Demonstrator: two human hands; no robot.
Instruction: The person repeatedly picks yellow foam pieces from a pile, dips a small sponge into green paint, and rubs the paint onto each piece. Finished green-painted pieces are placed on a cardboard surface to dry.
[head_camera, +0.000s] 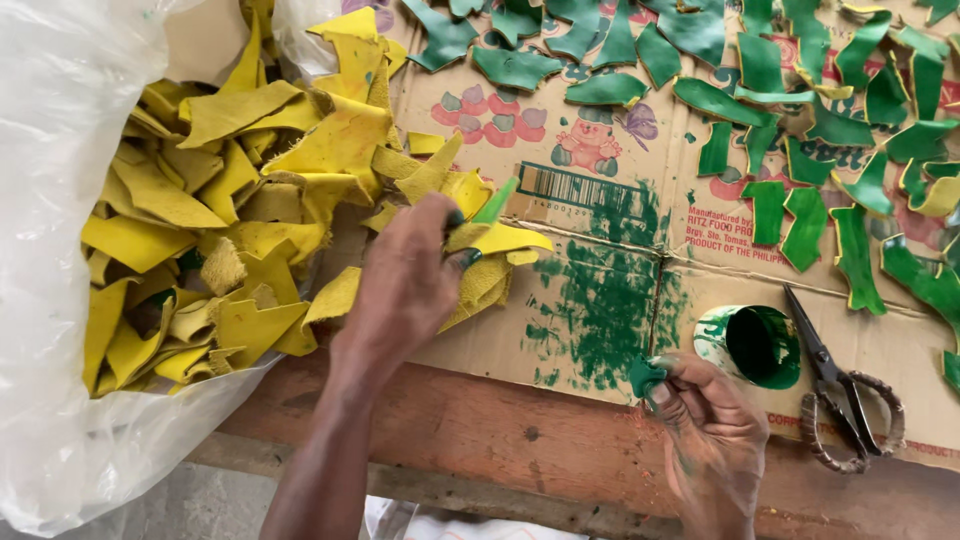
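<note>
My left hand (405, 285) grips a few yellow leather scraps (495, 240) at the edge of a big heap of yellow scraps (215, 210); one held piece has a green painted edge. My right hand (705, 420) pinches a small green-soaked sponge (645, 375) near the table's front edge, just left of a cup of green paint (755, 345). Both hands' fingertips are stained green.
Flattened cardboard (620, 190) with a green smear covers the wooden table (500, 430). Several green-painted scraps (800, 130) lie spread at the back right. Scissors (835, 385) rest right of the cup. A clear plastic bag (55, 200) wraps the yellow heap on the left.
</note>
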